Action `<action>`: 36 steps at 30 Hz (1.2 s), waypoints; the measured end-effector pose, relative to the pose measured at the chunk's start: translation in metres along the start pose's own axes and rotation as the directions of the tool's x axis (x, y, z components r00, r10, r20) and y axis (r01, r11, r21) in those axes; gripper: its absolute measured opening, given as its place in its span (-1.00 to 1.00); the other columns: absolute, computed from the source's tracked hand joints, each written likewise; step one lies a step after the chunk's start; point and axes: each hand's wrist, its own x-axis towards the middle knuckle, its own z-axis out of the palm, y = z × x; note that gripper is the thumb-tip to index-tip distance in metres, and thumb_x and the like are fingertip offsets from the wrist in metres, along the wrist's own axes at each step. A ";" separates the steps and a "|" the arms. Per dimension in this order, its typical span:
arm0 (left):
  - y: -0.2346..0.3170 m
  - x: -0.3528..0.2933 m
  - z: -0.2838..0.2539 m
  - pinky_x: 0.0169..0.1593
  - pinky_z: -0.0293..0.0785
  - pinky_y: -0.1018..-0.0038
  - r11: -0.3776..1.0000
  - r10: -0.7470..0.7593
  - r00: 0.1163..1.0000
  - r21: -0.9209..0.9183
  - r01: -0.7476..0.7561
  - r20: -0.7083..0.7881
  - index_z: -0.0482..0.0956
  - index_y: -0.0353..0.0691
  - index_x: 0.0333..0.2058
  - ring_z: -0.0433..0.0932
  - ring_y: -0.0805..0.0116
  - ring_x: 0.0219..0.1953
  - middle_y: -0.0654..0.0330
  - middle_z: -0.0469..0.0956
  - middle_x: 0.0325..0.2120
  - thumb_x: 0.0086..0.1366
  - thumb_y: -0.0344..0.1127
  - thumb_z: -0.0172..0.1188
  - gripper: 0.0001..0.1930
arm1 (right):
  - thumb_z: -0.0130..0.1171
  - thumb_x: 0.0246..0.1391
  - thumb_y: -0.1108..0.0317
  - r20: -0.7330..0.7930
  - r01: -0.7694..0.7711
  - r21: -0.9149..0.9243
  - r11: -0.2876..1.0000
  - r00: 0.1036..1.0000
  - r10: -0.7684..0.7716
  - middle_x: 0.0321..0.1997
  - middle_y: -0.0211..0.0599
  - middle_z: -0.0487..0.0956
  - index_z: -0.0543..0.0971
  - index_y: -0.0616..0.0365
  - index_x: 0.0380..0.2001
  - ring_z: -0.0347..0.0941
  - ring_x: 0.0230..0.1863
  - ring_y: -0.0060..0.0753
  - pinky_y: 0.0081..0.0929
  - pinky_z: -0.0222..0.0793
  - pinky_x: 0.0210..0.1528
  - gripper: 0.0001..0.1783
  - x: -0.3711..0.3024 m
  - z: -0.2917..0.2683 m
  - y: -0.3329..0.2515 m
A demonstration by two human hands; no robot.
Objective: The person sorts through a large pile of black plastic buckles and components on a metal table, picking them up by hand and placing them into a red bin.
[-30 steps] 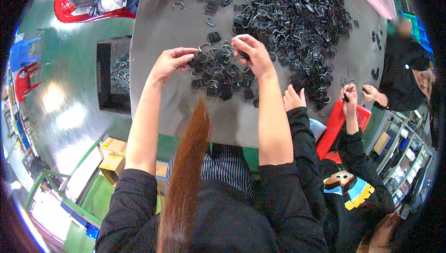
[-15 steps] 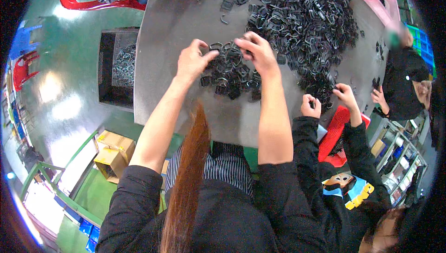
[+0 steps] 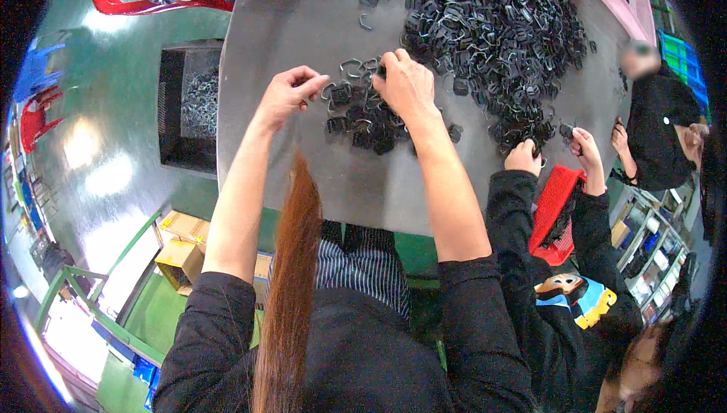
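Observation:
On the grey table, a small heap of black plastic buckles [image 3: 371,121] with bent metal wire loops lies between and below my hands. My left hand [image 3: 288,95] is at the heap's left side, thumb and index finger drawn together at a wire loop; whether they grip it is too small to tell. Over the heap's upper right, my right hand [image 3: 409,86] is closed, with a dark buckle [image 3: 381,72] partly showing at its fingertips. Loose wire loops [image 3: 351,68] lie at the heap's far edge, between the two hands.
A much larger pile of the same black parts [image 3: 492,34] spreads beyond my right hand. Co-workers' hands [image 3: 524,158] are busy at right, near a red basket [image 3: 551,216]. A pink basket [image 3: 632,4] stands far right, a black crate [image 3: 174,110] left of the table.
My left hand has drawn left, away from the heap's middle. My right hand has shifted slightly and turned its back up. The neighbour's hands and red basket moved right.

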 end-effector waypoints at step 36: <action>-0.020 0.010 0.141 -0.25 0.50 0.32 0.392 0.587 0.796 0.808 -0.441 0.150 0.36 -0.27 -0.12 0.52 0.12 -0.25 0.08 0.47 -0.28 0.14 -0.09 0.16 -0.56 | 0.33 -0.12 0.35 0.260 -0.514 0.851 0.110 0.594 0.762 -0.56 -0.58 0.50 0.63 0.15 -0.32 0.25 -0.60 -0.77 -0.77 0.05 -0.62 -0.77 -0.159 -0.032 0.081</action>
